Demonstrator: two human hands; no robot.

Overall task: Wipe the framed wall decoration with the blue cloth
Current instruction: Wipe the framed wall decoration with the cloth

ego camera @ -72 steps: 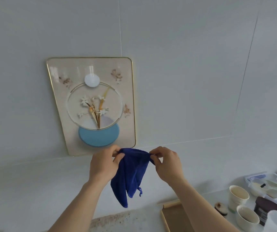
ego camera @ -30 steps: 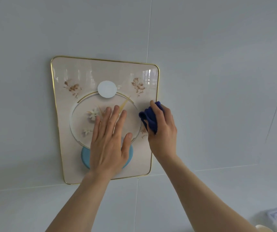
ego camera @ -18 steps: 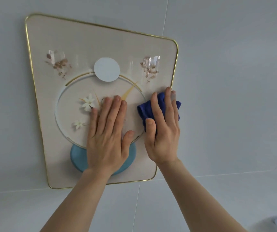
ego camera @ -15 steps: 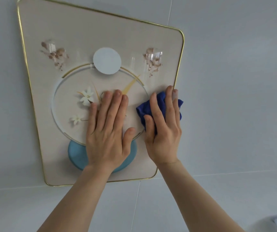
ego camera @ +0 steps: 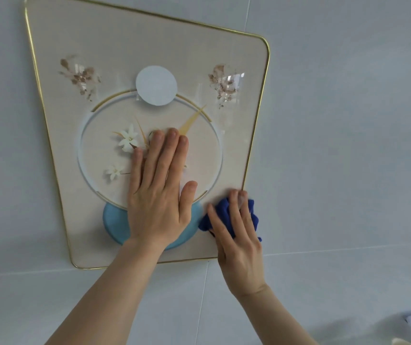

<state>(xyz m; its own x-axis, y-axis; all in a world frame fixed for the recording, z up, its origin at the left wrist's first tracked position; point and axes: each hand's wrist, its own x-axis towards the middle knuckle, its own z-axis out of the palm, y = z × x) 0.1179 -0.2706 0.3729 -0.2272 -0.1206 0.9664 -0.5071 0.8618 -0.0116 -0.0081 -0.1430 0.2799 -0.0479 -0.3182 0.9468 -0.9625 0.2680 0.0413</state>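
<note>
Tiled wall (ego camera: 348,145), framed decoration (ego camera: 149,46), cloth (ego camera: 226,215).

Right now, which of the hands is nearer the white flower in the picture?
Left. The left hand lies flat beside the white flower, fingertips nearly touching it; the right hand presses the blue cloth at the lower right corner.

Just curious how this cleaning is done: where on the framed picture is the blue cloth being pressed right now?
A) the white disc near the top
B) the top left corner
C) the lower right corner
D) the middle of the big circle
C: the right hand presses the bunched blue cloth on the lower right corner of the framed wall decoration, by its gold edge, while the left hand lies flat across the centre.
</note>
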